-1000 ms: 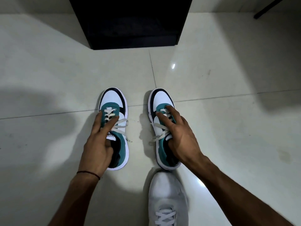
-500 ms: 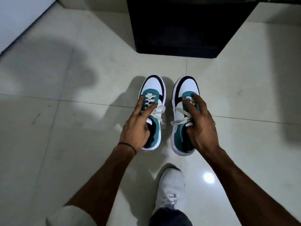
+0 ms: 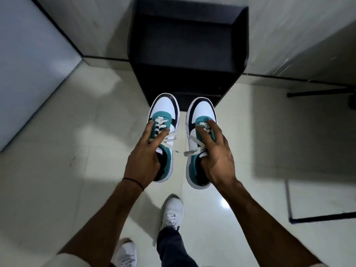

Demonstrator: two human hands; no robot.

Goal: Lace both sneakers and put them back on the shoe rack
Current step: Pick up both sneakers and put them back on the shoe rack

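Two white, teal and black sneakers with pale laces hang in the air above the tiled floor, toes pointing away from me. My left hand [image 3: 143,157] grips the left sneaker [image 3: 164,112] by its tongue and collar, fingers over the laces. My right hand [image 3: 215,155] holds the right sneaker [image 3: 200,112] the same way. A loose lace end sticks out between the two shoes. The black shoe rack [image 3: 188,47] stands just beyond the toes, against the wall, its shelves dark and bare as far as I can see.
My own feet in white shoes [image 3: 172,211] stand on the glossy tile floor [image 3: 67,170] below the sneakers. A pale panel [image 3: 28,64] rises on the left, a wall on the right. Black metal bars [image 3: 319,91] lie at the floor's right side.
Both sneakers came up off the floor in my hands and now hang closer to the rack. The view rose, so the whole rack and both my feet show.
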